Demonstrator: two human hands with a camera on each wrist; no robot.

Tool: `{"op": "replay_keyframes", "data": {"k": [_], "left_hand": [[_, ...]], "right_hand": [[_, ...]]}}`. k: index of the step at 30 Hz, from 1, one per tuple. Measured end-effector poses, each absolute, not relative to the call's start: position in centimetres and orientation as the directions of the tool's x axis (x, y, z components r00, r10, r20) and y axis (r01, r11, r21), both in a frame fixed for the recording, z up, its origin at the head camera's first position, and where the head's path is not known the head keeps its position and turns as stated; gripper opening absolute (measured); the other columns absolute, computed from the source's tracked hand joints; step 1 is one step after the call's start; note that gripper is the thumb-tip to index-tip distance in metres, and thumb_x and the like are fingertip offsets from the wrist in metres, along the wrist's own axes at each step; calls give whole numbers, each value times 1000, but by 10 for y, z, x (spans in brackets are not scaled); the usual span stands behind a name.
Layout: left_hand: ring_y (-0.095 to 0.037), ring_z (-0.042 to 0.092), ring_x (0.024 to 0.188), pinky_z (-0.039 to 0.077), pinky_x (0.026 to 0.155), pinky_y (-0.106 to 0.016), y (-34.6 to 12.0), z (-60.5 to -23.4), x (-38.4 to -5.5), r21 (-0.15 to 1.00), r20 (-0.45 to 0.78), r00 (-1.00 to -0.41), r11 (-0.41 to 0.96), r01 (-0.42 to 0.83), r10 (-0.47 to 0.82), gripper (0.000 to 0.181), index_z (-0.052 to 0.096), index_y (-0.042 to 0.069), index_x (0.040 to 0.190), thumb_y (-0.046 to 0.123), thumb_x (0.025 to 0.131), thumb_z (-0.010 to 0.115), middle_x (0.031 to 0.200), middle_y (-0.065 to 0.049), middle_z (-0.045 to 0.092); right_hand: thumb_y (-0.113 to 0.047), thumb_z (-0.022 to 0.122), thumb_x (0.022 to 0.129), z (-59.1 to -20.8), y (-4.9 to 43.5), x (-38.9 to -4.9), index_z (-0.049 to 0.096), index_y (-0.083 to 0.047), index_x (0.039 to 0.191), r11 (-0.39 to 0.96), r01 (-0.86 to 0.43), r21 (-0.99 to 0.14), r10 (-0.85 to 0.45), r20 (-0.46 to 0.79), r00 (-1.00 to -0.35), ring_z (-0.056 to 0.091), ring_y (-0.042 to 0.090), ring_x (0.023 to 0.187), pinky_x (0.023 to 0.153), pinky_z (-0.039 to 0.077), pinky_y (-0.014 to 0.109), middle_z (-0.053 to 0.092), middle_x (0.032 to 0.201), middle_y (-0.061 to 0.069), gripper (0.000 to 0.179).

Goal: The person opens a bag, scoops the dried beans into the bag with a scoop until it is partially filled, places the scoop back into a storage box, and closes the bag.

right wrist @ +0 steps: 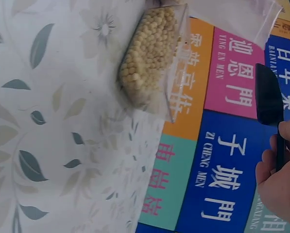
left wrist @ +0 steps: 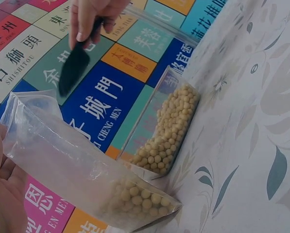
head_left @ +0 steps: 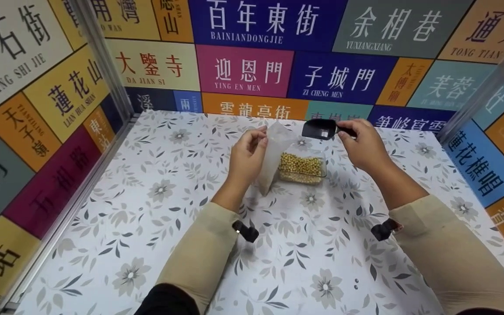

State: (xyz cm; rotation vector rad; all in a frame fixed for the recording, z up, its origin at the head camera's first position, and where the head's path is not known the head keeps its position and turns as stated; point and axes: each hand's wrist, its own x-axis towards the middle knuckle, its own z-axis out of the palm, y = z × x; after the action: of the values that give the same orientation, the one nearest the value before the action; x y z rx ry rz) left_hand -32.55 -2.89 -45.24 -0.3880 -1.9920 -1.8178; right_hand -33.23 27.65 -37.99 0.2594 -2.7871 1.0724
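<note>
My left hand (head_left: 248, 156) pinches the top edge of a translucent zip bag (left wrist: 67, 141), which stands upright on the table with its mouth open. Round yellow soybeans (left wrist: 140, 199) lie in the bottom of the bag. Just right of the bag is a clear rectangular container (head_left: 324, 168) holding more soybeans (right wrist: 149, 53). My right hand (head_left: 363, 142) grips the handle of a small black scoop (head_left: 319, 129), raised above and behind the container. In the left wrist view the scoop (left wrist: 74, 68) is close above the bag's mouth; its inside is hidden there.
A white tablecloth (head_left: 160, 245) with grey flowers and leaves covers the table. Colourful panels with street names (head_left: 243, 70) stand along the back and both sides, joined by metal posts (head_left: 105, 57).
</note>
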Motion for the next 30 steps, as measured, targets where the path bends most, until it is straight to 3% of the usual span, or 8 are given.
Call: {"op": "replay_keyframes", "data": {"k": [5, 19, 30], "left_hand": [[-18, 68, 134, 54, 115, -22, -29, -452, -325, 875, 481, -874, 99, 474, -71, 10, 68, 7, 112, 14, 108, 64, 143, -6, 71], [-19, 68, 134, 55, 115, -24, -29, -453, -325, 868, 491, -869, 107, 484, -54, 13, 67, 6, 114, 16, 109, 62, 144, -8, 70], [-17, 68, 133, 55, 114, -22, -29, -454, -326, 871, 488, -871, 99, 482, -60, 11, 67, 6, 113, 15, 108, 63, 142, -8, 72]], "right_hand": [[-25, 53, 114, -398, 279, -337, 58, -8, 151, 764, -181, -620, -123, 135, -983, 54, 37, 138, 117, 50, 56, 53, 149, 18, 42], [-16, 56, 111, -433, 278, -344, 63, -2, 144, 824, -223, -521, -180, 133, -975, 56, 42, 134, 112, 51, 59, 58, 144, 24, 36], [-12, 56, 110, -439, 267, -345, 68, 0, 137, 900, -271, -342, -237, 139, -962, 58, 45, 127, 110, 51, 60, 63, 131, 23, 32]]}}
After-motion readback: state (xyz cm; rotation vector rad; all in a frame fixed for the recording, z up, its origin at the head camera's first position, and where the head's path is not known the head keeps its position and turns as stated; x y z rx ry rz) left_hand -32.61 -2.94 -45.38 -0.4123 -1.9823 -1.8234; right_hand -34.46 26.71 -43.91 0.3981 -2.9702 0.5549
